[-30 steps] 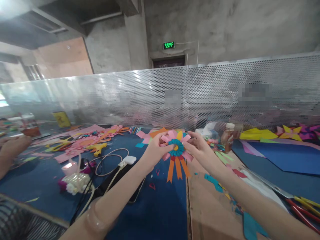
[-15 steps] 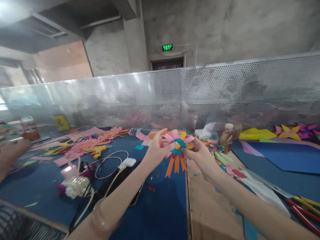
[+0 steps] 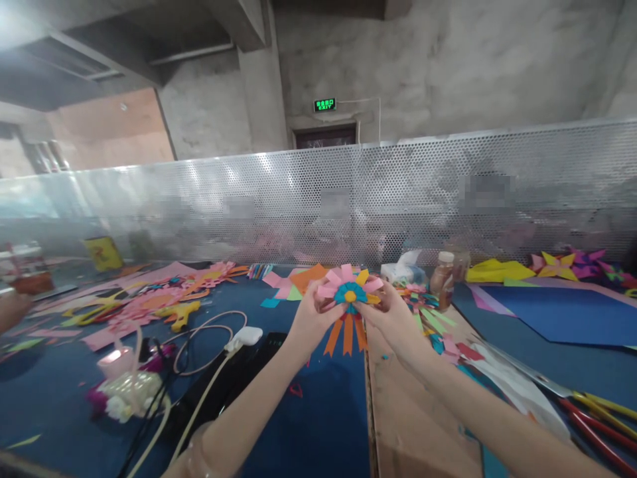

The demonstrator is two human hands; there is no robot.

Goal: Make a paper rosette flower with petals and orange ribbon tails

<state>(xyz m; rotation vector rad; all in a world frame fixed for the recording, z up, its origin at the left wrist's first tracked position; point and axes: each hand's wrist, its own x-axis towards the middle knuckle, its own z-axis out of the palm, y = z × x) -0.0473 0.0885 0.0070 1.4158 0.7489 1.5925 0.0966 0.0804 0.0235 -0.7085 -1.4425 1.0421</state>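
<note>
A paper flower (image 3: 350, 296) is held up above the table's middle. It has pink and yellow petals, a blue ruffled ring with a yellow centre, and orange strips hanging below. My left hand (image 3: 314, 311) grips its left side, thumb at the lower edge of the blue ring. On the right side my right hand (image 3: 391, 315) pinches it, with the thumb near the ring's bottom. The fingers behind the petals are partly hidden.
Scissors (image 3: 572, 395) lie at the right near blue paper (image 3: 562, 312). A bottle (image 3: 442, 282) stands behind paper scraps. A yellow glue gun (image 3: 179, 315), cables and a white charger (image 3: 245, 338) lie left. Another person's hand (image 3: 12, 311) shows at the far left edge.
Both thumbs have moved down from the flower's middle to its lower edge, so the yellow centre and blue ring show fully. The view has shifted slightly. The other person's hand shows less.
</note>
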